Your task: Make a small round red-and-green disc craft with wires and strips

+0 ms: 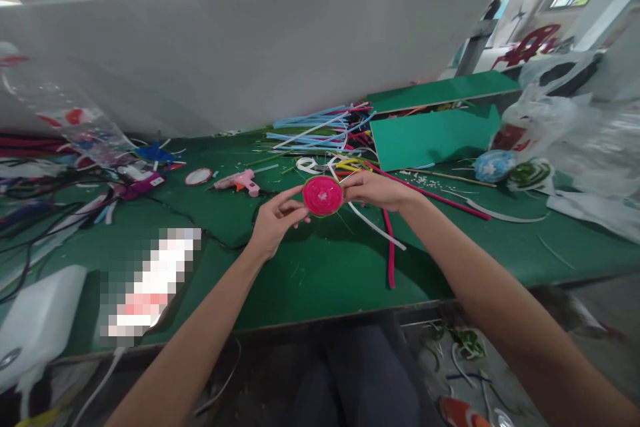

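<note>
Between my two hands is a round, coiled pink disc point(323, 196) with a pale mark at its centre and a thin green rim. My left hand point(276, 221) grips its left edge between thumb and fingers. At the opposite edge, my right hand point(373, 188) pinches the disc, its fingertips partly hidden. The disc is held above the green tabletop, its face turned toward me. White-handled scissors point(309, 165) lie just behind it. A white strip point(377, 227) and a pink strip point(389, 253) stretch across the table below my right hand.
A pink glue gun point(239, 183) lies left of the disc. Blue and white strips point(313, 133) are piled behind, near a green board point(435, 137). On the left are a plastic bottle point(70, 110), cables and a white box point(43, 320); plastic bags point(565, 127) stand right.
</note>
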A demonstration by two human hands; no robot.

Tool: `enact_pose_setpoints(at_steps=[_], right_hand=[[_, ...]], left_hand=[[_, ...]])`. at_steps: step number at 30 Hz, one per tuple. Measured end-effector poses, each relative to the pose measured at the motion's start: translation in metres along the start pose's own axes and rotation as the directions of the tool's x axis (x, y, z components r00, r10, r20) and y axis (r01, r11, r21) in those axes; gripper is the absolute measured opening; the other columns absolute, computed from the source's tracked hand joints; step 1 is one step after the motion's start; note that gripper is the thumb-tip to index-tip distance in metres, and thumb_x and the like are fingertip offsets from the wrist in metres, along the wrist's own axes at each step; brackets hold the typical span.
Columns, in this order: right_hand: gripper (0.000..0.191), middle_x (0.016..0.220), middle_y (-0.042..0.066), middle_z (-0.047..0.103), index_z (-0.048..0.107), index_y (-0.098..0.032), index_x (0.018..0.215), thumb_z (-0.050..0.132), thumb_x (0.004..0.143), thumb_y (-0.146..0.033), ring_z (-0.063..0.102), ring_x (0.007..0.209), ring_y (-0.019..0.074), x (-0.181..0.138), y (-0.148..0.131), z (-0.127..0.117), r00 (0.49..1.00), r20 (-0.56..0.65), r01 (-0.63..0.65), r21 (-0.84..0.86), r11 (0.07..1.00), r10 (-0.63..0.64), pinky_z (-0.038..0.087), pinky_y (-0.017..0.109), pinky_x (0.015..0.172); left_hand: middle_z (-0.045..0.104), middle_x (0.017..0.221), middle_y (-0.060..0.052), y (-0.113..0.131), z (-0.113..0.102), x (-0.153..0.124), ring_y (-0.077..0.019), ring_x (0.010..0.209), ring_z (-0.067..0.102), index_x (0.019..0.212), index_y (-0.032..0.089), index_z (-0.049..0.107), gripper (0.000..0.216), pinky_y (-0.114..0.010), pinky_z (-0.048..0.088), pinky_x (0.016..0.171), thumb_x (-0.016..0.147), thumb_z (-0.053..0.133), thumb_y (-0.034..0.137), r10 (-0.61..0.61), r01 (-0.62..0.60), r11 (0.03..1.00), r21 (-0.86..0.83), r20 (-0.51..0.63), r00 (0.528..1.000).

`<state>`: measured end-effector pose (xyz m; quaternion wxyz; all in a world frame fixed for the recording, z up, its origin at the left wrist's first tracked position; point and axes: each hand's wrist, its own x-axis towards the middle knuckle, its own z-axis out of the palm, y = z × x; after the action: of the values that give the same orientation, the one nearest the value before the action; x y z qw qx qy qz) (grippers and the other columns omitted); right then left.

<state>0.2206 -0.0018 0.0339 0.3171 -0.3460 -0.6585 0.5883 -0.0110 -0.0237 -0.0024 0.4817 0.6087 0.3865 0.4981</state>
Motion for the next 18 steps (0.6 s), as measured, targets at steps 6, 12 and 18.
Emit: enact_pose_setpoints(at_steps=[6,12,18], right_hand=[[0.010,0.084,0.003,0.069,0.072,-0.018,0.075,0.068,0.072,-0.026,0.063,0.079,0.0122,-0.0009,-0.0001,-0.0089,1.000,-0.022,-0.007,0.102,0.995,0.010,0.049,0.029,0.082],[0.013,0.073,0.002,0.069,0.073,-0.019,0.072,0.072,0.069,-0.031,0.062,0.075,0.0142,0.0034,0.0042,-0.0106,0.991,-0.088,0.097,-0.092,0.991,-0.105,0.048,0.031,0.080],[0.011,0.068,0.000,0.066,0.071,-0.019,0.069,0.072,0.067,-0.030,0.060,0.071,0.0131,0.0068,0.0080,-0.0086,0.979,-0.148,0.121,-0.113,0.986,-0.137,0.046,0.030,0.077]], left_hand=[[0.070,0.074,-0.002,0.0008,-0.0003,-0.0008,-0.0153,0.061,0.064,0.114,0.018,0.062,0.050,-0.025,0.046,0.055,0.065,0.074,0.024,0.029,-0.028,0.999,0.032,-0.027,0.999],[0.070,0.075,-0.001,0.0049,0.0010,0.0000,-0.0156,0.068,0.064,0.105,0.019,0.066,0.044,-0.030,0.050,0.070,0.063,0.076,0.026,0.036,-0.036,0.999,0.005,-0.070,0.997],[0.067,0.074,0.000,0.0084,0.0038,0.0006,-0.0124,0.066,0.060,0.085,0.019,0.068,0.025,-0.025,0.048,0.066,0.063,0.077,0.027,-0.012,0.004,0.995,-0.097,-0.083,0.997]])
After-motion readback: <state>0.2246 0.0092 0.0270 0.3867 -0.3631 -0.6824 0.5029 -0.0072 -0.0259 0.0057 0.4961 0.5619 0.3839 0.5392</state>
